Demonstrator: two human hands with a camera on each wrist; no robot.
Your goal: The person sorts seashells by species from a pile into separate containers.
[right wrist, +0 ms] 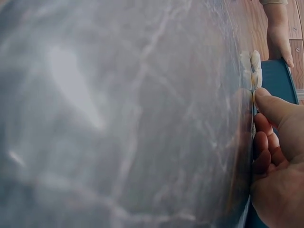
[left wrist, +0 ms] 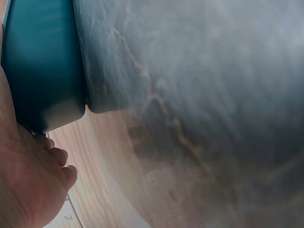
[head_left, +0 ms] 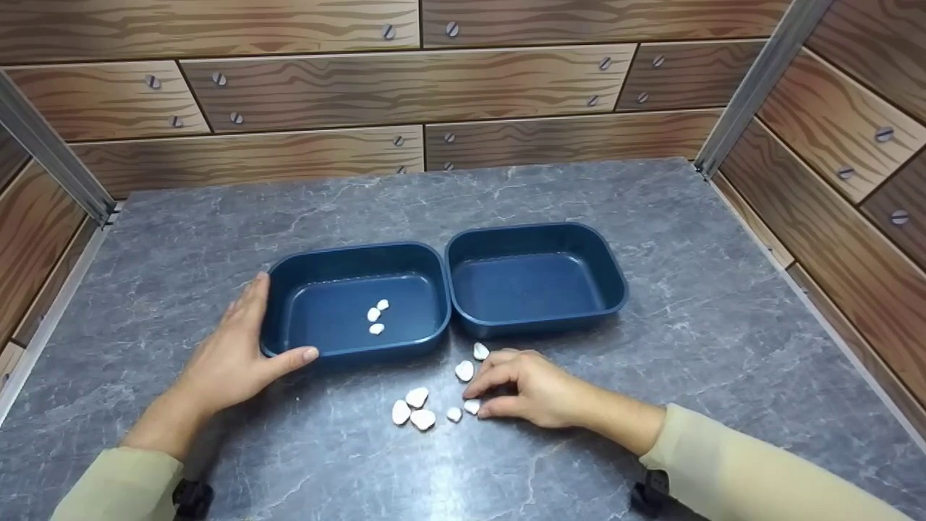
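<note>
My left hand (head_left: 230, 353) holds the near-left corner of the left blue tub (head_left: 427, 346), with the thumb along its front rim and the fingers fairly straight along its left side. Three small white pebbles (head_left: 374, 315) lie inside this tub. In front of the tubs, my right hand (head_left: 539, 389) has thumb and forefinger around a small white pebble (head_left: 472, 407) on the tabletop. Several more white pebbles (head_left: 423, 419) lie to its left. Two others, one a larger white pebble (head_left: 464, 371), lie just beyond the fingers. In the right wrist view, the thumb (right wrist: 273, 104) partly hides the pinched pebble.
A second blue tub (head_left: 535, 318), with nothing in it, stands against the right side of the first. Both are on a grey marbled tabletop (head_left: 600, 456). Wood-patterned panels (head_left: 405, 87) enclose the back and sides, with metal posts (head_left: 759, 87) at the corners.
</note>
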